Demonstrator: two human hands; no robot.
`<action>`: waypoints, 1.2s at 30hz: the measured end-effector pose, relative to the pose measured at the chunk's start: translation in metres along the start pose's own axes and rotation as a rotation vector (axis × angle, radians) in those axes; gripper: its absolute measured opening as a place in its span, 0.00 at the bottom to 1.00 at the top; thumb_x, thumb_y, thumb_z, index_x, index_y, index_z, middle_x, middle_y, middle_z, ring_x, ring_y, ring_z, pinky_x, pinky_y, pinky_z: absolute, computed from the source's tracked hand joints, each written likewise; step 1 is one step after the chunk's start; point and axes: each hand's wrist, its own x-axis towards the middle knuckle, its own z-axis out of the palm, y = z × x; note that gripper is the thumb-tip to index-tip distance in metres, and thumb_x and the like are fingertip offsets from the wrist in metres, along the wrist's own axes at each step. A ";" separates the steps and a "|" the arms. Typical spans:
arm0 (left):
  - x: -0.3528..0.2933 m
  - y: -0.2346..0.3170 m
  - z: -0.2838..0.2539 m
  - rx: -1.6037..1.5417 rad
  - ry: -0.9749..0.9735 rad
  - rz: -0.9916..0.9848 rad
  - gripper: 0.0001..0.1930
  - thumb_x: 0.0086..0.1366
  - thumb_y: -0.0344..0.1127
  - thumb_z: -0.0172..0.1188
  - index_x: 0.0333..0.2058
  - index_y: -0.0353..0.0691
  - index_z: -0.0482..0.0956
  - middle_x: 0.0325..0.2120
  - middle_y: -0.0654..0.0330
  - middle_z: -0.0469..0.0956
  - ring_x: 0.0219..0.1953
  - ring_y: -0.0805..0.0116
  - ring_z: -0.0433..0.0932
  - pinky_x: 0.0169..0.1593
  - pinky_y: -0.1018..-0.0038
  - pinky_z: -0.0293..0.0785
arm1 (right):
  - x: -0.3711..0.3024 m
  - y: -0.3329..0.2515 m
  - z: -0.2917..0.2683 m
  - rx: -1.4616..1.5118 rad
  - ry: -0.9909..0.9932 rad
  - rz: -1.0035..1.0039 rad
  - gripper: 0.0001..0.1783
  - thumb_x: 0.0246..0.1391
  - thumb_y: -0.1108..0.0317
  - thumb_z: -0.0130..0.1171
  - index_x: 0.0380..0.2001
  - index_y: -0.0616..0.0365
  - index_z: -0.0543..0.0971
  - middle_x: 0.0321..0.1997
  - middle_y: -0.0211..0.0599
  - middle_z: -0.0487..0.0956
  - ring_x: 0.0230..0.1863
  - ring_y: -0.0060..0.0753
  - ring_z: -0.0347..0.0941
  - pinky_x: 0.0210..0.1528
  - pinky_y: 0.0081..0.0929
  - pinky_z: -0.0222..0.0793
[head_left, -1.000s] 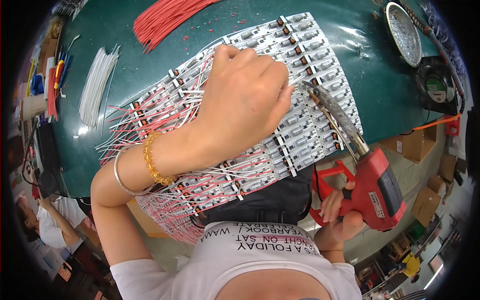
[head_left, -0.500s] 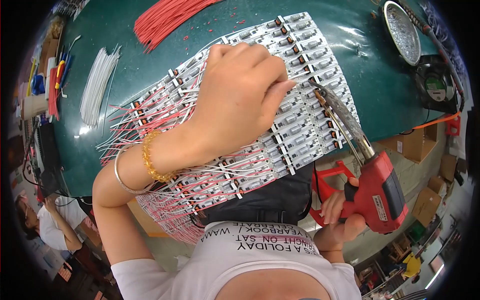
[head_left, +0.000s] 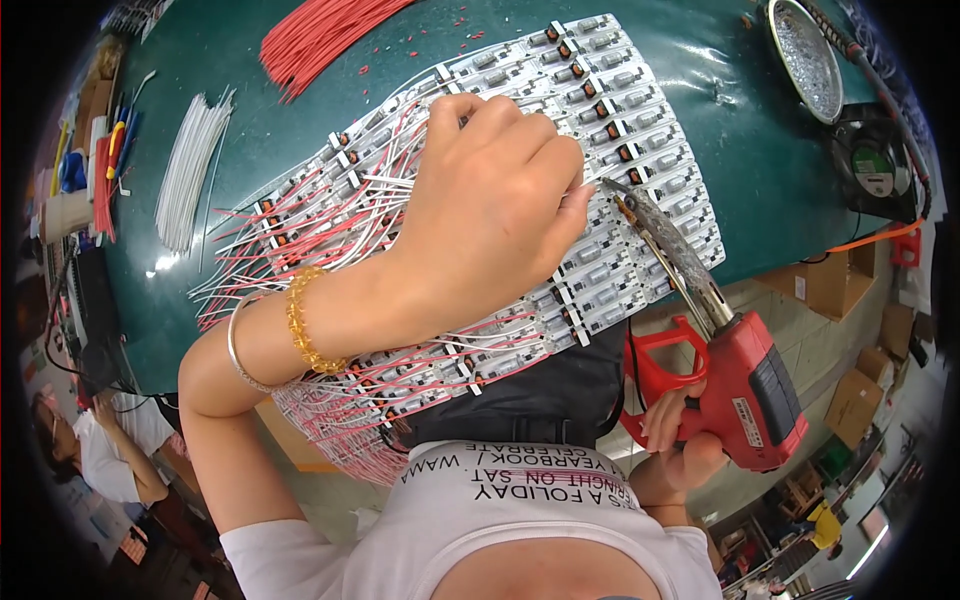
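A panel of small white circuit boards [head_left: 650, 130], in rows with grey cylindrical and black-and-orange parts, lies over the table's near edge. My left hand [head_left: 505, 190] is over its middle, fingers closed in a pinch; whatever they hold is hidden beneath the hand. Thin red and white wires [head_left: 375, 205] spread from the boards on its left side. My right hand [head_left: 680, 440] grips a red and black soldering gun [head_left: 755, 390] by the handle. Its dark, angled tip reaches the boards just right of my left fingertips.
A red wire bundle [head_left: 325, 40] and a white wire bundle [head_left: 190, 180] lie on the green table [head_left: 260, 130]. At the far right stand a round metal dish [head_left: 808, 65] and a black fan-like device [head_left: 872, 165]. Another person [head_left: 120, 450] sits at the left.
The soldering gun's tip has moved slightly left and nearer to me, closer to my left fingertips. My left hand has shifted a little nearer, still pinched.
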 end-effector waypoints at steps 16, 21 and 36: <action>0.001 0.002 -0.002 0.018 -0.021 0.008 0.08 0.50 0.29 0.65 0.20 0.40 0.73 0.21 0.63 0.71 0.29 0.64 0.69 0.40 0.67 0.61 | 0.004 -0.002 0.001 0.034 -0.057 -0.065 0.46 0.51 0.36 0.53 0.54 0.72 0.60 0.08 0.24 0.63 0.08 0.20 0.59 0.14 0.18 0.61; 0.007 0.004 -0.017 0.021 0.131 0.143 0.06 0.47 0.26 0.67 0.23 0.40 0.77 0.20 0.64 0.74 0.27 0.66 0.71 0.38 0.67 0.64 | -0.002 0.002 -0.009 0.080 -0.022 -0.082 0.47 0.50 0.35 0.53 0.54 0.71 0.60 0.09 0.23 0.64 0.08 0.20 0.60 0.14 0.18 0.61; -0.005 0.016 -0.001 0.001 -0.064 -0.036 0.07 0.53 0.29 0.64 0.21 0.42 0.74 0.18 0.66 0.71 0.27 0.66 0.67 0.41 0.68 0.58 | -0.011 0.006 -0.014 0.072 -0.066 -0.052 0.48 0.48 0.32 0.53 0.52 0.68 0.60 0.09 0.24 0.64 0.09 0.20 0.60 0.14 0.17 0.59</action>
